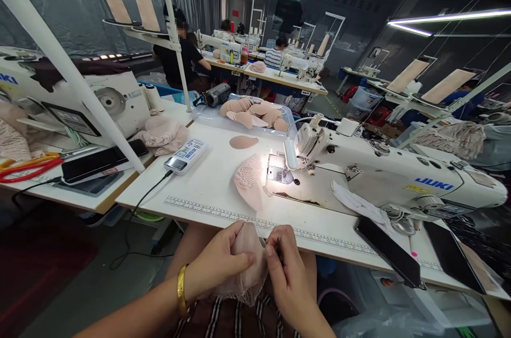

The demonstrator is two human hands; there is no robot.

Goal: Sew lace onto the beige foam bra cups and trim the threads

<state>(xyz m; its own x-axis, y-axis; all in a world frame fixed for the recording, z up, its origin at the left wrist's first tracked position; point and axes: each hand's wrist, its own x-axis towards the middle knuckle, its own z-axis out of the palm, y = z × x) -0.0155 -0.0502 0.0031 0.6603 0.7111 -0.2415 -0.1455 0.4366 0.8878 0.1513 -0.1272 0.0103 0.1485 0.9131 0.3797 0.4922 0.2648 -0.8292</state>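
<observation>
My left hand (223,261) is closed on a pale pink, lace-edged fabric cup (245,269), thumb pressed on its face, just off the table's front edge above my lap. At the cup's right edge, my right hand (288,274) is closed in a pinch. A small dark tool (279,248) shows partly between its fingers; the rest is hidden. On the table beyond lies another pink cup piece with lace (247,181), left of the sewing machine's needle plate (275,172). Farther back is a flat pink pad (244,142).
The lit sewing machine (383,167) fills the right side. Two dark phones (389,250) lie at its front. A white power bank (186,157) with a cable stands left. Behind, a clear plastic tray (207,114) holds several pads. Red-handled scissors (32,167) lie far left. People sit farther back.
</observation>
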